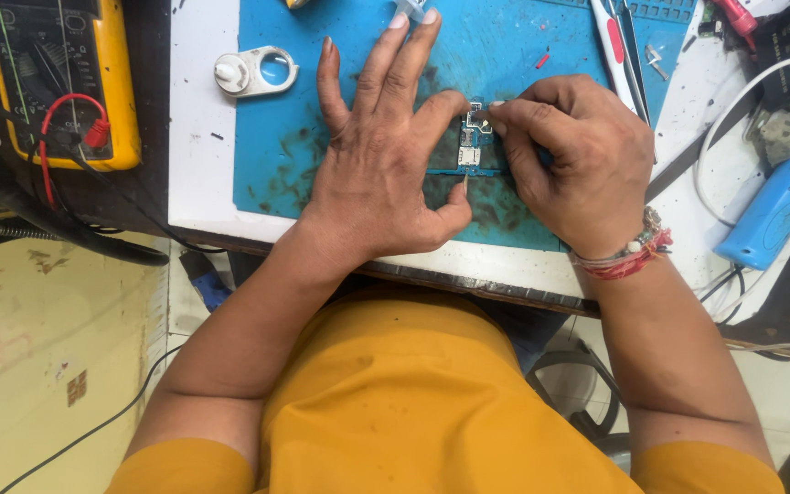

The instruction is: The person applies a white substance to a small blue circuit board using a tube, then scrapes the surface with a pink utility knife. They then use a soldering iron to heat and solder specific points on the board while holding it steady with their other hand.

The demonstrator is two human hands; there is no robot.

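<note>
A small blue circuit board [470, 155] with metal shields lies on a stained blue work mat [276, 165]. My left hand [381, 155] rests flat on the mat with fingers spread, its index finger and thumb pressing the board's left edge. My right hand [573, 160] is curled at the board's right side, fingertips pinching a small metal part at the board's top. Beaded and red thread bracelets [628, 256] circle my right wrist.
A yellow multimeter [66, 82] with red and black leads sits at the left. A white round-headed tool [250, 73] lies on the mat's left edge. Tweezers [624, 50] lie at upper right, a blue handheld tool [774, 210] and white cable at far right.
</note>
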